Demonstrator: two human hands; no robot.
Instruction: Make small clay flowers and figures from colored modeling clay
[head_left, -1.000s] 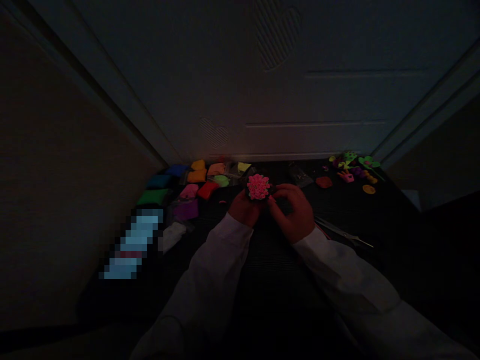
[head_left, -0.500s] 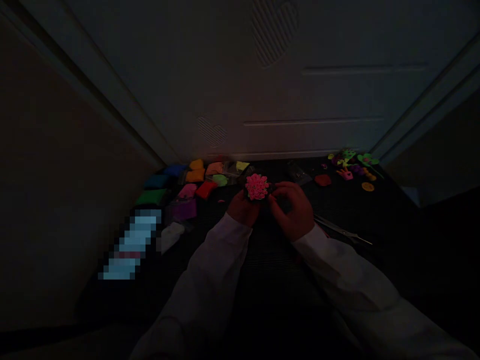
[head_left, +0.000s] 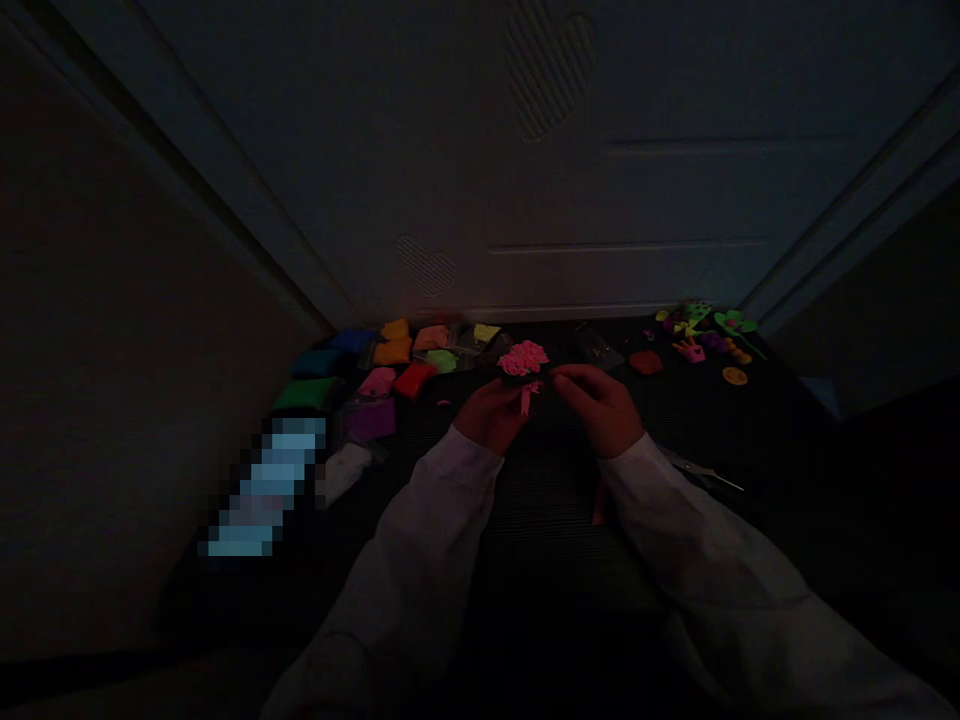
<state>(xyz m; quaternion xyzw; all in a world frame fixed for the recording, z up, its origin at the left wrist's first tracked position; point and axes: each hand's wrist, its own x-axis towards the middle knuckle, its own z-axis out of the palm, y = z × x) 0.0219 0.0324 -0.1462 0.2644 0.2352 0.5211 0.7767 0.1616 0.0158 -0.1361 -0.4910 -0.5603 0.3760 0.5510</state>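
Note:
The room is very dim. My left hand is closed around the lower part of a small bouquet of pink flowers. The blooms are packed in a tight cluster, with something dark around them. A pink ribbon hangs below them in front of my left fingers. Just to the right of the bouquet is my right hand, thumb and fingers pinched together at its dark edge. What they pinch is too dark to make out. Under my right sleeve a pink strip lies on the dark table.
Scissors lie right of my right forearm. Several coloured clay packets, among them a red one, stand at the left back. Small clay flowers and figures lie at the right back. A lit, blurred screen is at the left.
The bouquet has tipped more upright and moved slightly right, and the ribbon below it has come into view. My right hand has shifted a little to the right.

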